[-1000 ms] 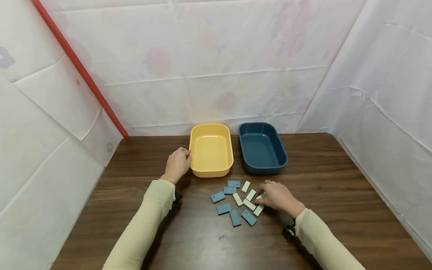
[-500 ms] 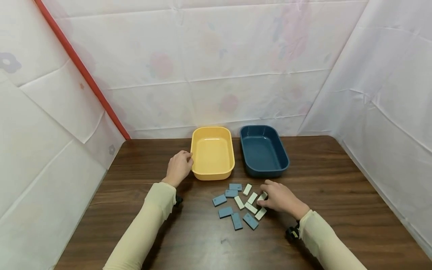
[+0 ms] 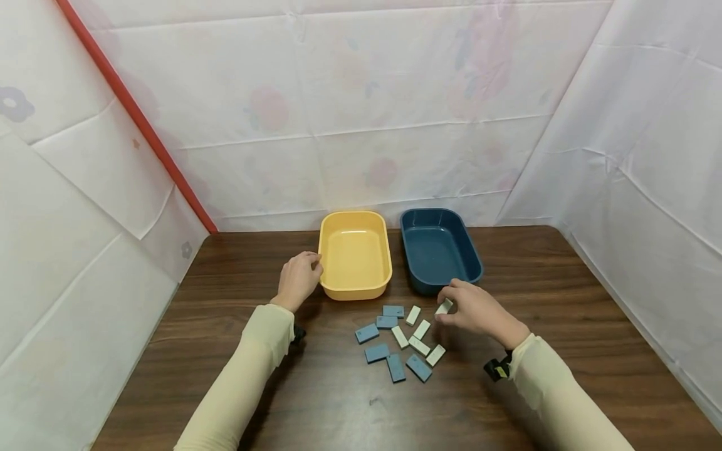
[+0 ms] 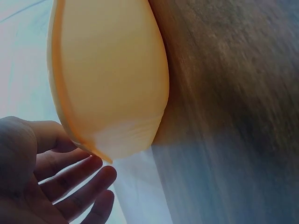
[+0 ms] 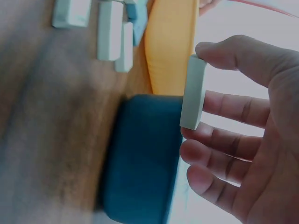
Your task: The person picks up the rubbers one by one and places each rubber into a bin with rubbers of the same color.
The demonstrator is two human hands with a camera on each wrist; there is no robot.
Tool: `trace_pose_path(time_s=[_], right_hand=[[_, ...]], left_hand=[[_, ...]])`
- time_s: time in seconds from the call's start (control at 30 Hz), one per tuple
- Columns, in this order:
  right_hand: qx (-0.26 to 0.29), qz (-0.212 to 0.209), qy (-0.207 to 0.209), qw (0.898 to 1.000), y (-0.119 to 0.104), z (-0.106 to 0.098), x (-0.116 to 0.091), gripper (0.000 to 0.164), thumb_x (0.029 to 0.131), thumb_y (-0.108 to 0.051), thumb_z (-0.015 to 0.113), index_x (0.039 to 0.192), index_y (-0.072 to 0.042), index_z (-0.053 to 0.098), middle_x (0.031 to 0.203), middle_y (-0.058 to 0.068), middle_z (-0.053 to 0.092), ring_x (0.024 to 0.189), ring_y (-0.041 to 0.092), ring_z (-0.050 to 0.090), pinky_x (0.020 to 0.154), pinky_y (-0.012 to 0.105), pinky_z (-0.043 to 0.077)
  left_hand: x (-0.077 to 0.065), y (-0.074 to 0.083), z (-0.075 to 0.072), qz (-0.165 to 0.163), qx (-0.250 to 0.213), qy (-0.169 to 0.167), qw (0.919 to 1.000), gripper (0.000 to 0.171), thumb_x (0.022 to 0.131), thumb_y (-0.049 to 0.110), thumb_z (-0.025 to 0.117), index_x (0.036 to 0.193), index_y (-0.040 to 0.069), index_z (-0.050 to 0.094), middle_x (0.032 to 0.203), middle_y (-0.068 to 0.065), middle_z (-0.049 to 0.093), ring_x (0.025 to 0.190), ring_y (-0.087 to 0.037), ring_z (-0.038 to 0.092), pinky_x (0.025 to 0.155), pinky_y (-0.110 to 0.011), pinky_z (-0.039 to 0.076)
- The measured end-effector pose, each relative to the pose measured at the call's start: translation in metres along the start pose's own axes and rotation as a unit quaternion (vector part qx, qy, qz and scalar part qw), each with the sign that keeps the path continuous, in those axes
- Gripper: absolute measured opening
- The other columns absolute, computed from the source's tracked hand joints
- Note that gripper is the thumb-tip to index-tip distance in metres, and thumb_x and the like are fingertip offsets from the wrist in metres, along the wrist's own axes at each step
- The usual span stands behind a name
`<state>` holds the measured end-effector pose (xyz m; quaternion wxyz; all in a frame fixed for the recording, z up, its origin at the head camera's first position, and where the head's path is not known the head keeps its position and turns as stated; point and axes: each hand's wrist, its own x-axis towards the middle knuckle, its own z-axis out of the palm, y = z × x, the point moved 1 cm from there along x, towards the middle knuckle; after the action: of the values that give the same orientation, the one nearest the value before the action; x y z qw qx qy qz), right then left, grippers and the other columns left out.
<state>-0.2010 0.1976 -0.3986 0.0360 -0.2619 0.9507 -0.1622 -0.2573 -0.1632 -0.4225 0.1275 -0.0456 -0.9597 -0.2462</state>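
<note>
My right hand (image 3: 479,308) pinches a pale green rectangular block (image 5: 193,92) by its ends, thumb at one end and fingertips at the other. It is held above the table, just in front of the dark blue tub (image 3: 442,250). My left hand (image 3: 298,280) holds the left rim of the yellow tub (image 3: 354,250) with thumb and fingers, seen close in the left wrist view. Several more pale green blocks (image 3: 419,346) lie on the table near my right hand. Beside them to the left are several flat blue blocks (image 3: 376,353), some with small dark marks.
Both tubs stand side by side at the back of the brown wooden table (image 3: 225,351), with a narrow gap between them. White patterned cloth (image 3: 338,113) hangs behind and on both sides. A red strip (image 3: 135,113) runs down the left corner.
My right hand has lifted the pale green block from the group and moved it back toward the dark blue tub. The left hand stays at the yellow tub's rim.
</note>
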Motion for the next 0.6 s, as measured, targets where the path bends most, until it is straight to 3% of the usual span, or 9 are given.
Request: trace_pose_path(time_s=[0.3,0.6], right_hand=[[-0.009,-0.002,0.013,1.000,0.000,-0.020,0.005,0.025,0.085,-0.031,0.074,0.100,-0.011,0.069,0.094,0.001,0.059,0.073,0.007,0.055,0.067,0.028,0.049],[-0.001,0.014,0.035,0.999,0.010,-0.031,0.019,0.027,0.087,-0.034,0.072,0.101,-0.011,0.069,0.095,0.005,0.060,0.080,0.016,0.053,0.071,0.036,0.047]], left_hand=[[0.000,0.000,0.001,-0.004,-0.014,0.003,0.9999,0.030,0.093,0.010,0.058,0.119,0.001,0.069,0.122,-0.016,0.068,0.100,-0.032,0.068,0.076,-0.043,0.054],[0.000,0.000,0.001,-0.014,-0.016,0.000,0.9998,0.029,0.093,0.011,0.059,0.118,0.001,0.070,0.120,-0.016,0.069,0.109,-0.034,0.065,0.091,-0.048,0.051]])
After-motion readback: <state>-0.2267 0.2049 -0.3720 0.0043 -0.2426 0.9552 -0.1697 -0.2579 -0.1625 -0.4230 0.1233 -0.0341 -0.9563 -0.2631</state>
